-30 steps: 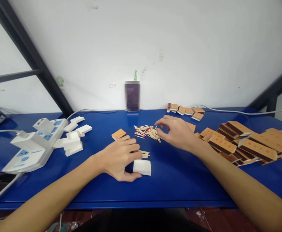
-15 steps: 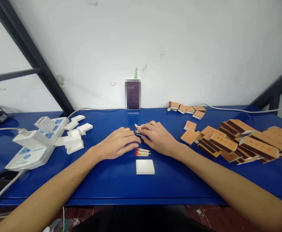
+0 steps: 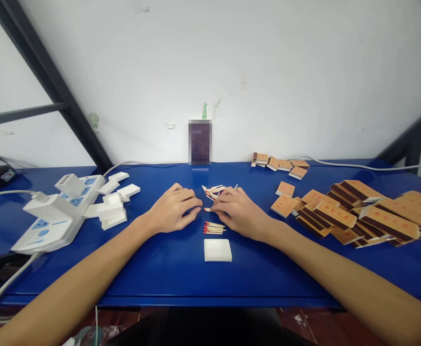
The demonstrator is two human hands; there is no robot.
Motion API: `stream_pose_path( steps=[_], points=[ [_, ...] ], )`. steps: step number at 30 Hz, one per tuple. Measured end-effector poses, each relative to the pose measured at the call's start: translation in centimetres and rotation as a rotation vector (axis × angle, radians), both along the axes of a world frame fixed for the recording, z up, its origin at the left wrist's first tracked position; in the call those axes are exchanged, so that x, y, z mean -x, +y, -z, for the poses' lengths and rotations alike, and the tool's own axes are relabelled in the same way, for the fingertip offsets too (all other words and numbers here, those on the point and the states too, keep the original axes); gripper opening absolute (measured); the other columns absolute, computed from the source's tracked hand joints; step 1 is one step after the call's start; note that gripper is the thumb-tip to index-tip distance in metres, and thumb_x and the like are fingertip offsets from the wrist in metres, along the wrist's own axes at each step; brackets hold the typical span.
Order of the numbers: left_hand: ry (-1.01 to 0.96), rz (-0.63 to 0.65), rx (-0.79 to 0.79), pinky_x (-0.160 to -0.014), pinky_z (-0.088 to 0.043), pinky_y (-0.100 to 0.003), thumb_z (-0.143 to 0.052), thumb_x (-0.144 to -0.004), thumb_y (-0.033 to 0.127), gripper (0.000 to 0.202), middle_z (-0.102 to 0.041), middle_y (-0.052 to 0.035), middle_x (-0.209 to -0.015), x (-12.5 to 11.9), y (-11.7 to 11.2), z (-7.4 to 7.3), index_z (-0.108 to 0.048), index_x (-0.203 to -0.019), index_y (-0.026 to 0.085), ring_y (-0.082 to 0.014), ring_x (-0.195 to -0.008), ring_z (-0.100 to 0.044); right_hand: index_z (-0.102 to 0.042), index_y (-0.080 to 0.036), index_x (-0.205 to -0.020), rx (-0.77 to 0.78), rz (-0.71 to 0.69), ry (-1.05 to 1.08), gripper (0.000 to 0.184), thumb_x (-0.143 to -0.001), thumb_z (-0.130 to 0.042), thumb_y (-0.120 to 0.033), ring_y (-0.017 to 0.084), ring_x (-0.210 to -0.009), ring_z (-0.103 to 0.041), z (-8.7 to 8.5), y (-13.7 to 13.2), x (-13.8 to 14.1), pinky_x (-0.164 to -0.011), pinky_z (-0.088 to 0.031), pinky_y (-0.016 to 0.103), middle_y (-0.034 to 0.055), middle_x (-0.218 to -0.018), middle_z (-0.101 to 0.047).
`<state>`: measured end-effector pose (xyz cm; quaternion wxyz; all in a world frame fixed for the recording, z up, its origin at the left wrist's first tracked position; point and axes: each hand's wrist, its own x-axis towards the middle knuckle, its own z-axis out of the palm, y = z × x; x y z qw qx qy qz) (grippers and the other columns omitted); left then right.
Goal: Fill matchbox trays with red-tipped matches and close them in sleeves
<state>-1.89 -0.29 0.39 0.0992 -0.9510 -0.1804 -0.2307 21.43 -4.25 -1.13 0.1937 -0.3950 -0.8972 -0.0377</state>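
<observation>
The left hand (image 3: 174,209) rests low over the blue desk (image 3: 181,278), its fingers curled toward the thumb with little space between; whether they pinch anything, I cannot tell. Opposite it, the right hand (image 3: 242,214) has its fingers drawn narrow at one single match (image 3: 206,209), whose red head points toward the left hand; whether they grip it or only touch it is hidden. Just beyond lies one loose heap of matches (image 3: 213,190), partly covered by the right hand and too tangled to count. Nearer the person is one small row of matches (image 3: 215,228), at least four, red heads to the left, and just below that one white tray (image 3: 217,250). On the left, roughly seven more white trays (image 3: 114,211) sit jumbled beside one power strip (image 3: 57,235) bearing two white adapters (image 3: 48,207). On the right, two orange matchbox sleeves (image 3: 284,205) lie near a large pile of sleeves (image 3: 387,221), too overlapped to count, and about five small sleeves (image 3: 285,165) stand or lie by the wall (image 3: 304,86)
</observation>
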Motion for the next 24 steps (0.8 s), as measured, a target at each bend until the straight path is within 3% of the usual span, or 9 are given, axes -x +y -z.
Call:
stream_pose_path(
  steps=[5,12,19,24],
  points=[
    [-0.097,-0.053,0.04,-0.072,-0.031,-0.035,-0.048,-0.093,0.022,0.018,-0.062,0.0019,-0.067,-0.6,-0.4,0.3,-0.066,-0.089,0.017,-0.0105,-0.056,-0.046,-0.072,-0.019,-0.097,0.023,-0.001,0.073,0.02,-0.091,-0.053,-0.014,0.021,-0.094,-0.054,0.0,-0.1,-0.3,-0.076,-0.03,0.034,0.0046,-0.093,-0.072],
    [-0.181,0.014,0.201,-0.071,-0.043,-0.029,-0.054,-0.086,0.021,0.011,-0.052,0.0055,-0.052,-1.2,-1.0,0.5,-0.065,-0.086,0.016,-0.0108,-0.052,-0.05,-0.071,-0.018,-0.094,0.026,0.011,0.058,0.021,-0.086,-0.053,-0.012,0.02,-0.088,-0.053,-0.2,-0.2,-0.6,-0.074,-0.03,0.033,0.0059,-0.089,-0.067],
    [-0.158,0.013,0.217,-0.06,-0.044,-0.024,-0.052,-0.088,0.02,0.013,-0.053,0.004,-0.053,-1.2,-1.2,0.4,-0.064,-0.085,0.017,-0.0118,-0.055,-0.053,-0.07,-0.018,-0.089,0.032,0.092,0.03,0.023,-0.082,-0.051,-0.008,0.02,-0.088,-0.054,-0.6,-0.3,-0.9,-0.075,-0.028,0.035,0.0051,-0.091,-0.067],
    [-0.05,-0.035,0.233,-0.067,-0.046,-0.028,-0.048,-0.09,0.021,0.019,-0.059,-0.0002,-0.068,-1.2,-1.1,0.6,-0.066,-0.096,0.016,-0.0135,-0.064,-0.055,-0.069,-0.019,-0.091,0.063,0.056,0.035,0.026,-0.08,-0.05,-0.006,0.02,-0.09,-0.055,-0.7,-0.4,-1.1,-0.075,-0.028,0.034,0.0053,-0.093,-0.067]
  ],
)
